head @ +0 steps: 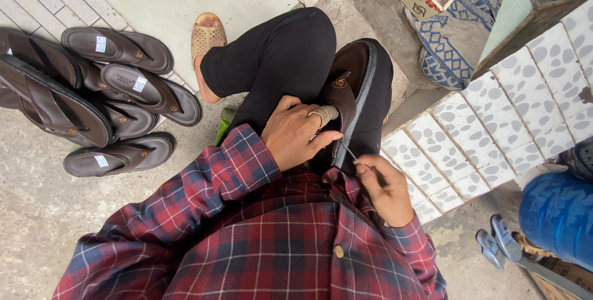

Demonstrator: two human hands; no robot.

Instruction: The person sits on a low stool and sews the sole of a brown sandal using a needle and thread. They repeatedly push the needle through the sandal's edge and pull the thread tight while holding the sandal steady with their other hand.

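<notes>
One brown sandal (349,84) lies on my lap; about six more sandals (117,90) are piled on the floor to my left. My left hand (296,132) clamps its strap. My right hand (386,182) pinches a thin needle (350,152) at the sole's edge, beside a tiled ledge (494,127).

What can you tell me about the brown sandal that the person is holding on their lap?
The brown sandal looks like leather or something similar, with a dark, thick sole edge and a wide strap bearing a small metal emblem. It lies tilted on its side across the person's black trousers, inner side up. The left hand presses on its strap and near edge, a ring on one finger. The right hand pinches a thin needle-like tool whose tip meets the sandal's edge near the sole.
</notes>
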